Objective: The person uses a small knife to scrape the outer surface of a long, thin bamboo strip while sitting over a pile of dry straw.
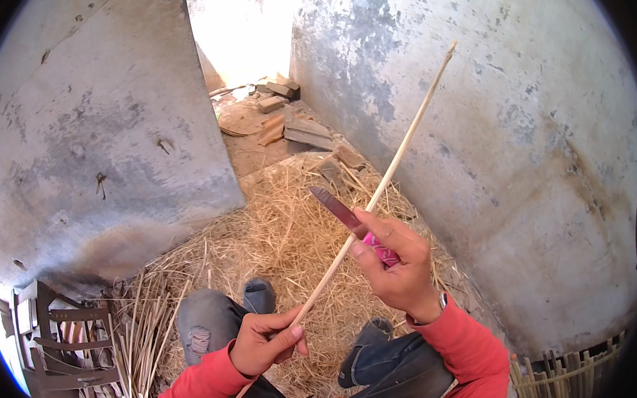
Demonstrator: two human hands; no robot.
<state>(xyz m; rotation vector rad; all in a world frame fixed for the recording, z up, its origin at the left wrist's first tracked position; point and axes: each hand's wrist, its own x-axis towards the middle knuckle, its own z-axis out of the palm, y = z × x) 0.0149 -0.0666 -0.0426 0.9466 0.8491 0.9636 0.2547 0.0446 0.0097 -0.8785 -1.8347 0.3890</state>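
Observation:
A long, pale wooden stick [402, 149] slants across the view, from low beside my left leg up to the far right. Toward its lower end my left hand [269, 342] is closed around it. My right hand [396, 266] grips a knife [336, 209] by a handle wrapped in bright pink cloth [381, 250]. The dark, reddish-brown blade points up and left, crossing close to the middle of the stick. My right thumb and fingers lie right beside the stick; whether the edge touches it I cannot tell.
Straw-like shavings [273, 218] cover the floor around my feet. Several thin sticks [146, 334] lean at the left beside a dark, slatted chair-like frame [69, 337]. A woven basket [569, 389] stands at the lower right. Bricks [308, 133] lie by the doorway, between weathered walls [496, 159].

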